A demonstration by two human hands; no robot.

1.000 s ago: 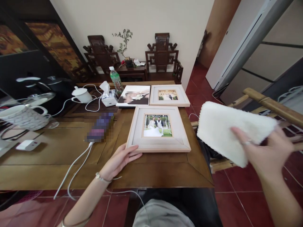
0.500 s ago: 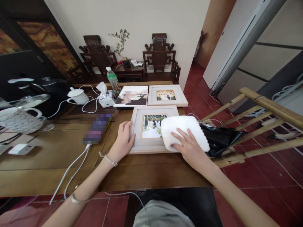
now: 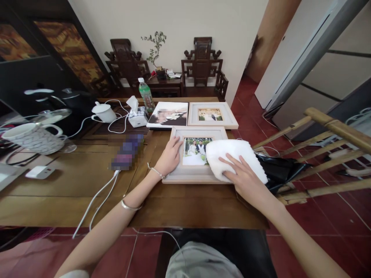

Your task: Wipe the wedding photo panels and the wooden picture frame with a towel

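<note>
A pale wooden photo frame (image 3: 191, 175) with a wedding picture lies flat on the brown wooden table (image 3: 72, 193). My left hand (image 3: 171, 156) rests flat on the frame's left border, fingers stretched out. My right hand (image 3: 246, 177) presses a fluffy white cloth (image 3: 228, 154) onto the right side of the frame, fingers spread flat on top of it. The cloth covers the frame's right border and part of the picture.
Behind the frame lie a second pale frame (image 3: 213, 116) and an unframed photo print (image 3: 168, 114). Left of them stand a tissue box (image 3: 137, 116), a green bottle (image 3: 145, 94), a white teapot (image 3: 103, 113), cups and white cables (image 3: 95, 199). A bamboo chair (image 3: 324, 154) stands at right.
My right hand brought the white cloth from the air at right down onto the frame. My left hand slid from the frame's near corner up along its left border.
</note>
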